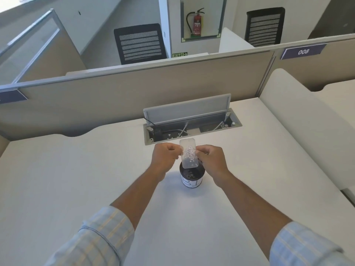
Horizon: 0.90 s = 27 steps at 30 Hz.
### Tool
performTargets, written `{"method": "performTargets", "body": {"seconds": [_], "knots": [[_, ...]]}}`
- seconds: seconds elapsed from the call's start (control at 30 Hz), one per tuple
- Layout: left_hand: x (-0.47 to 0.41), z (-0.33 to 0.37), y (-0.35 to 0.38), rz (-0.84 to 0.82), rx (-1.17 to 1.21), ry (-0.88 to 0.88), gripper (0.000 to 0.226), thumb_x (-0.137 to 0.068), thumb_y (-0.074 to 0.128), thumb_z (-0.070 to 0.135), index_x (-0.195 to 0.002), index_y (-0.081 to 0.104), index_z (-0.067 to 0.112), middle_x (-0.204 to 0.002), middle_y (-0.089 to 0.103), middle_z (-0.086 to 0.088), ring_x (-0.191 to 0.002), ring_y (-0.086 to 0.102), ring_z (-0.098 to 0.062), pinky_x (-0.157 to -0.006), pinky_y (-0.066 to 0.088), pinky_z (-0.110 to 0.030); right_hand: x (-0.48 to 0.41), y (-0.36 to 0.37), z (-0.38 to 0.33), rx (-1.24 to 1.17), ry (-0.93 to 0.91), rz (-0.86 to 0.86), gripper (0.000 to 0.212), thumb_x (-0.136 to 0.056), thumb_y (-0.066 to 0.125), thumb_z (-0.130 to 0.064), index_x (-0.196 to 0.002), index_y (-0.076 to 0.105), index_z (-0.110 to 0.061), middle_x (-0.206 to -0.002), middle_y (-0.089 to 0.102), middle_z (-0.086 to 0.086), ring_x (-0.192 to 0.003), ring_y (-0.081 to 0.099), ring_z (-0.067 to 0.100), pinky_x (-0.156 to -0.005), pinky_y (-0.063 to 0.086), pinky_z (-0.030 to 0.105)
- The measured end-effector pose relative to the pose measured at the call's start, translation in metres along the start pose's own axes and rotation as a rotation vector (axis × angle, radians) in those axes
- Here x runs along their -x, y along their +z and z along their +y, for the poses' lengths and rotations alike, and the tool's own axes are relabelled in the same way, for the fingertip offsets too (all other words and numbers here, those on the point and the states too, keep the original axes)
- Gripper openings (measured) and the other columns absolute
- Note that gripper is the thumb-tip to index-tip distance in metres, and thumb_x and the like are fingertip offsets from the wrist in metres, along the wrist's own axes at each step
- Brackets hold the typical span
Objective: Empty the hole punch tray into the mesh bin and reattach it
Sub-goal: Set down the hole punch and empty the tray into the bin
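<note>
Left hand: fingers are pinching the left long edge of the clear tray, the rest of the fingers curling in toward the palm.
Right hand: fingers are gripping the right long edge of the tray in the same pinching way.
Hole punch tray: a clear plastic tray, tilting with its near end dipping over the bin's mouth; white paper dots are lying in a cluster on its middle.
Mesh bin: a small dark round bin with a white label is standing upright on the white desk, directly under the tray's low end; a few paper dots are showing inside it.
Cable box: sitting open beyond the hands, lid standing up, cables and some stray dots lying inside.
</note>
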<state>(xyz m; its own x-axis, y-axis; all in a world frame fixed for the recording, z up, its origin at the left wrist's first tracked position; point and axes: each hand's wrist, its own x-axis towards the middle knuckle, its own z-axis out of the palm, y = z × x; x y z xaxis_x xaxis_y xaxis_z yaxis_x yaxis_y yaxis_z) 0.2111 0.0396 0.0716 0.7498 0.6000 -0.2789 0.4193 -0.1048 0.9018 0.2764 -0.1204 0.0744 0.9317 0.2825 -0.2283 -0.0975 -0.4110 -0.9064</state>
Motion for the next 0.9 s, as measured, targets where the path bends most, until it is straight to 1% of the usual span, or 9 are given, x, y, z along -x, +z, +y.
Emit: {"method": "performTargets", "body": {"seconds": [0.07,0.17,0.23,0.33,0.43,0.57,0.67,0.8,0.9], "knots": [[-0.001,-0.003,0.0,-0.006,-0.02,0.029,0.013,-0.094,0.079,0.011,-0.083,0.086,0.011,-0.095,0.083,-0.004,-0.077,0.068,-0.018,-0.071,0.057,-0.029,-0.002,-0.001,0.002,0.024,-0.018,-0.004,0.021,-0.095,0.07,-0.013,-0.112,0.082,-0.009,-0.11,0.081,0.005,-0.102,0.074,0.023,-0.079,0.056,0.029],[-0.001,-0.01,0.002,-0.001,-0.054,0.07,0.008,-0.093,0.082,0.016,-0.087,0.086,0.013,-0.088,0.081,0.001,-0.075,0.068,-0.015,-0.07,0.058,-0.028,0.0,-0.003,0.004,0.053,-0.032,-0.012,0.021,-0.096,0.07,-0.015,-0.111,0.083,-0.01,-0.11,0.081,0.004,-0.103,0.073,0.023,-0.079,0.056,0.029],[0.0,-0.015,0.004,0.007,-0.086,0.097,0.006,-0.093,0.083,0.018,-0.091,0.086,0.015,-0.087,0.08,0.006,-0.077,0.071,-0.013,-0.071,0.059,-0.027,0.003,-0.004,0.006,0.072,-0.042,-0.012,0.022,-0.095,0.069,-0.017,-0.112,0.082,-0.012,-0.113,0.081,0.003,-0.106,0.072,0.024,-0.089,0.059,0.037],[0.002,-0.022,0.006,0.028,-0.128,0.146,0.007,-0.093,0.082,0.019,-0.096,0.087,0.014,-0.087,0.079,0.005,-0.08,0.074,-0.012,-0.073,0.06,-0.026,0.011,-0.006,0.011,0.14,-0.072,0.012,0.027,-0.097,0.064,-0.018,-0.119,0.079,-0.015,-0.128,0.072,0.004,-0.115,0.068,0.026,-0.107,0.052,0.048],[0.005,-0.028,0.006,0.045,-0.17,0.194,0.009,-0.094,0.081,0.019,-0.098,0.087,0.013,-0.086,0.08,0.003,-0.079,0.074,-0.007,-0.075,0.063,-0.026,0.021,-0.005,0.02,0.192,-0.105,0.026,0.028,-0.099,0.063,-0.017,-0.124,0.075,-0.019,-0.137,0.064,0.004,-0.121,0.064,0.028,-0.111,0.044,0.056],[0.01,-0.032,0.005,0.039,-0.216,0.252,0.009,-0.091,0.081,0.014,-0.097,0.087,0.012,-0.082,0.08,0.001,-0.072,0.073,-0.003,-0.075,0.063,-0.026,0.036,-0.002,0.032,0.262,-0.099,0.023,0.039,-0.096,0.065,-0.015,-0.134,0.068,-0.02,-0.148,0.056,0.0,-0.139,0.051,0.024,-0.115,0.034,0.049],[0.012,-0.034,0.007,0.043,-0.244,0.281,0.009,-0.091,0.08,0.014,-0.097,0.087,0.012,-0.082,0.08,0.002,-0.073,0.073,0.0,-0.077,0.063,-0.027,0.043,-0.001,0.035,0.278,-0.103,0.014,0.047,-0.095,0.065,-0.014,-0.142,0.063,-0.019,-0.155,0.052,0.0,-0.145,0.044,0.023,-0.116,0.03,0.048],[0.016,-0.035,0.008,0.052,-0.246,0.298,0.011,-0.092,0.079,0.015,-0.1,0.087,0.011,-0.089,0.084,-0.003,-0.078,0.076,-0.013,-0.082,0.065,-0.03,0.052,0.0,0.035,0.313,-0.128,-0.047,0.052,-0.097,0.064,-0.018,-0.148,0.056,-0.023,-0.165,0.043,-0.002,-0.152,0.035,0.022,-0.119,0.023,0.048],[0.019,-0.036,0.009,0.06,-0.265,0.312,0.012,-0.095,0.078,0.016,-0.102,0.087,0.01,-0.093,0.084,-0.004,-0.079,0.075,-0.014,-0.083,0.065,-0.031,0.055,0.0,0.034,0.338,-0.134,-0.07,0.053,-0.099,0.063,-0.02,-0.15,0.054,-0.026,-0.169,0.037,-0.002,-0.155,0.03,0.022,-0.121,0.02,0.049]]}}
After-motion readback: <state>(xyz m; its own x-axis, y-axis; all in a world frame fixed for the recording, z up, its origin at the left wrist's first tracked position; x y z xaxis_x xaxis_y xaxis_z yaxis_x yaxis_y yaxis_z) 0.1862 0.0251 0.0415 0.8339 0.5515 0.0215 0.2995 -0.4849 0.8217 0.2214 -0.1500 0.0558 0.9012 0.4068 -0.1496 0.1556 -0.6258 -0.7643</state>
